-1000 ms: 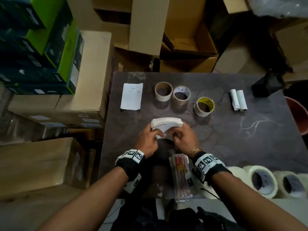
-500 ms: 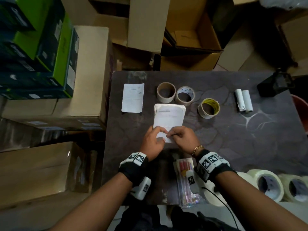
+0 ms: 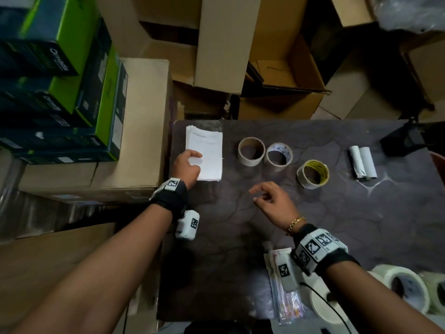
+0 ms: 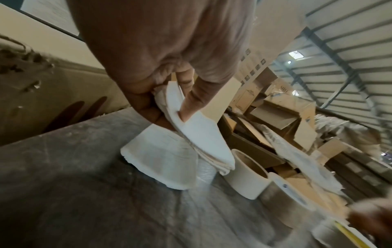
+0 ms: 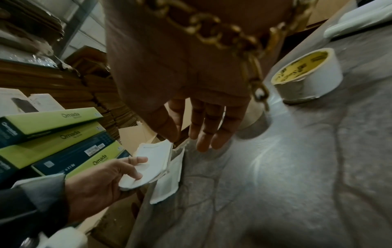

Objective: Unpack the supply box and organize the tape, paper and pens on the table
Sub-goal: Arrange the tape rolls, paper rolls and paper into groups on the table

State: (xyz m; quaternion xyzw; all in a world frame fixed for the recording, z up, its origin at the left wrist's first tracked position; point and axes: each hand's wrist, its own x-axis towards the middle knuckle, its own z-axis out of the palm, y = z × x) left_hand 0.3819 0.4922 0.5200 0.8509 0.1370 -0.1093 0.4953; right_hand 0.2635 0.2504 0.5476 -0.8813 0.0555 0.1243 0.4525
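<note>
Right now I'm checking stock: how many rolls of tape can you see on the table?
6. Three stand in a row mid-table: a tan roll, a clear roll, a yellow-cored roll. Three pale rolls sit at the near right corner, partly hidden; more may be out of view.

The head camera looks steeply down on the whole worktop (image 3: 240, 237). Each wrist camera sits close behind its hand, low over the worktop, and both share the paper stack (image 4: 161, 161) at its far left corner.
</note>
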